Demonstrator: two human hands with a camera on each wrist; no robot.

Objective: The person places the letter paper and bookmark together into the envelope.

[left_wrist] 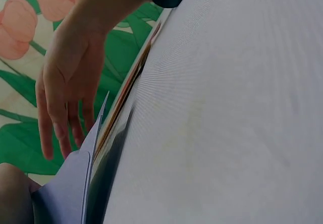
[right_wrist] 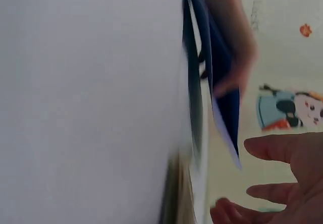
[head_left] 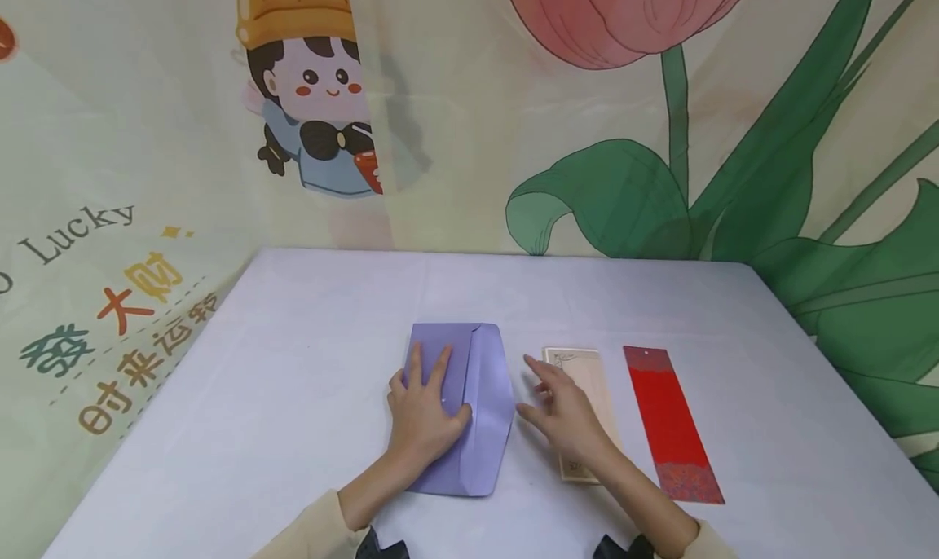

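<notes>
A purple envelope (head_left: 486, 429) lies on the white table with its flap side up and the flap to the right, raised a little in the right wrist view. My left hand (head_left: 425, 412) rests on the envelope's body with fingers spread. Just right of the flap, my right hand (head_left: 568, 412) hovers with loosely extended fingers and holds nothing. Partly under that hand lies a pale wooden slat (head_left: 587, 371) with dark line decoration at its corners. Farther right is a red bookmark-like strip (head_left: 667, 420) with a small hole at its top and patterned ends.
The white tabletop (head_left: 315, 331) spreads around these things, its back edge against a printed backdrop (head_left: 455, 135) with a cartoon figure and a tulip. Two dark objects (head_left: 381, 547) show at the bottom edge near the forearms.
</notes>
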